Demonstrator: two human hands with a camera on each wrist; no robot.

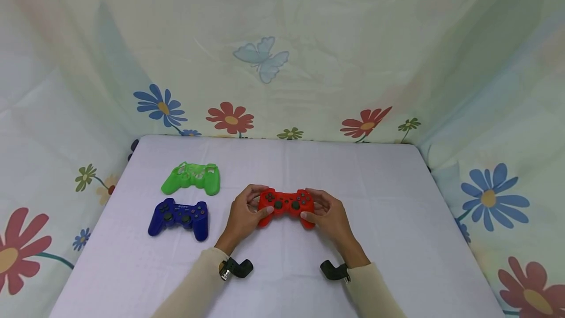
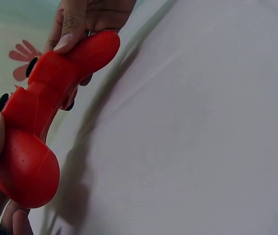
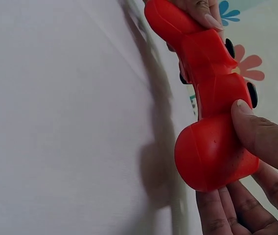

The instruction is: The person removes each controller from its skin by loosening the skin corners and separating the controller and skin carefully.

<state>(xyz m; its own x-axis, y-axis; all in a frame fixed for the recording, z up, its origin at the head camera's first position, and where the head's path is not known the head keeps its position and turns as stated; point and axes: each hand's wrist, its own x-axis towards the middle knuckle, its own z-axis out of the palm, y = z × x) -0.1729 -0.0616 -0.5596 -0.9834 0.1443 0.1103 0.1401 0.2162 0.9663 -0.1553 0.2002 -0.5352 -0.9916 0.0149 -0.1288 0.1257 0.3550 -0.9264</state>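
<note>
A red game controller [image 1: 287, 202] with dark thumbsticks is held between both hands over the middle of the table. My left hand [image 1: 244, 213] grips its left side, thumb on top near the grip and fingers behind and below. On the other side my right hand [image 1: 330, 215] holds it the same way. In the right wrist view the right thumb [image 3: 261, 132] presses on the red body while the fingers [image 3: 239, 208] support it from beneath. The left wrist view shows the smooth red grip [image 2: 26, 169] above the cloth, its shadow falling on the white surface.
On the left of the white table [image 1: 375, 185] lies a blue controller [image 1: 181, 219]. Just behind it is a green controller-shaped piece [image 1: 192, 178] with cut-out openings. A flowered curtain [image 1: 309, 87] surrounds the table's back and sides. Dark wrist cameras sit on both sleeves.
</note>
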